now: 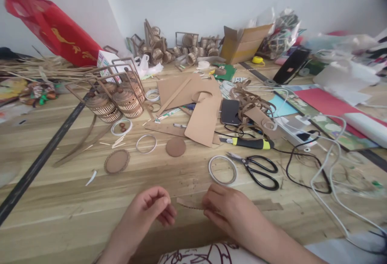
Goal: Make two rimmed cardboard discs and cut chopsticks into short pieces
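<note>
My right hand (pixel 225 205) is closed in a pinch on a narrow strip of brown corrugated cardboard (pixel 189 204). One end of the strip sticks out to the left of my fingertips, and a brown strip also shows on the right beyond my wrist. Across a small gap, my left hand (pixel 152 207) hovers with loosely curled fingers and nothing visible in them. Just beyond my hands lie a roll of white tape (pixel 212 174) and black-handled scissors (pixel 252 167). Further left are a cardboard disc (pixel 175 147) and a disc with a ridged edge (pixel 117 161).
A utility knife (pixel 252 143), a phone (pixel 230 112) and cardboard sheets (pixel 202 119) lie mid-table. Small lidded woven baskets (pixel 128 102) in a frame stand at the left. White cables (pixel 328 167) loop along the right side. An open carton (pixel 242 46) stands at the back.
</note>
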{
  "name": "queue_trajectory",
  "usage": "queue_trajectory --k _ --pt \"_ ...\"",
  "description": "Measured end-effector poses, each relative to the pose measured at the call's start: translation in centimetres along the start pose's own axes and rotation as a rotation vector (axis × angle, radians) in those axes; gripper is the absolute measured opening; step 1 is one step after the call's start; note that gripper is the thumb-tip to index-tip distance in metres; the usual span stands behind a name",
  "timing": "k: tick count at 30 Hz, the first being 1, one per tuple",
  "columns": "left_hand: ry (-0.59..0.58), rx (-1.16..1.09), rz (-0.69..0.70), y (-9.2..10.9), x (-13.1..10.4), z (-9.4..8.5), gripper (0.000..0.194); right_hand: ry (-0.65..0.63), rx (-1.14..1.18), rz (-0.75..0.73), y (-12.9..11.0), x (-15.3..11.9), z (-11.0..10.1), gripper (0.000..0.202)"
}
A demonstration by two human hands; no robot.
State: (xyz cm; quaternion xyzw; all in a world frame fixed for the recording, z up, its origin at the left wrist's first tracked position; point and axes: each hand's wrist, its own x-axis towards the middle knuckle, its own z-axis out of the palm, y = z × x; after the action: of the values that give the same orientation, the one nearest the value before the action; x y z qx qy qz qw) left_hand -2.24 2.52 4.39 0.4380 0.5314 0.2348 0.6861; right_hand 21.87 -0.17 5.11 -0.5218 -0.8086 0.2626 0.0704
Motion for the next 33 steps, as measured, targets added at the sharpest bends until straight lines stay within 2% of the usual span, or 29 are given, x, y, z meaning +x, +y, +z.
queue_trajectory --k 3,5,7,11,14,18,21,24,25,27,29,32,33 --pt "0.229 0.306 0.180 1.6 1.8 -1.2 0.029 -0.134 -0.027 0.101 1.1 0.0 -0.1 0.014" --pt "0.371 0.652 0.317 2.8 4.1 -1.4 0.026 -0.157 -0.090 0.098 1.8 0.3 -0.3 0.015" --pt "0.472 1.100 0.436 3.9 6.8 -0.9 0.023 -0.134 -0.152 0.077 2.4 0.7 -0.7 0.017" --pt "0.488 1.233 0.458 4.8 11.4 0.8 0.038 -0.060 -0.243 0.094 3.0 1.4 -1.3 0.014" --pt "0.493 1.234 0.442 4.8 12.9 1.4 0.039 -0.046 -0.305 0.106 2.8 1.6 -1.3 0.012" --pt "0.435 1.159 0.450 5.0 11.8 0.5 0.031 -0.029 -0.381 0.107 2.0 1.8 -0.7 0.011" --pt "0.315 1.085 0.496 5.2 9.2 -1.6 0.020 -0.009 -0.425 0.093 1.4 2.1 -0.3 0.014" --pt "0.140 0.848 0.543 4.6 7.0 -4.0 0.023 0.008 -0.459 0.076 1.2 2.2 -0.1 0.014" --pt "0.124 0.843 0.530 4.2 6.5 -4.5 0.022 0.013 -0.469 0.071 1.2 2.3 0.0 0.014" --pt "0.154 0.860 0.513 3.5 6.0 -4.9 0.018 0.023 -0.488 0.057 1.2 2.3 0.1 0.014" --pt "0.247 0.897 0.505 3.1 5.5 -4.6 0.016 0.030 -0.506 0.041 1.3 2.3 0.1 0.013" --pt "0.421 0.876 0.492 3.3 4.2 -3.4 0.029 0.041 -0.528 0.021 1.4 2.4 0.1 0.014" --pt "0.444 0.825 0.475 3.4 3.6 -2.9 0.034 0.045 -0.534 0.017 1.4 2.5 0.1 0.015"
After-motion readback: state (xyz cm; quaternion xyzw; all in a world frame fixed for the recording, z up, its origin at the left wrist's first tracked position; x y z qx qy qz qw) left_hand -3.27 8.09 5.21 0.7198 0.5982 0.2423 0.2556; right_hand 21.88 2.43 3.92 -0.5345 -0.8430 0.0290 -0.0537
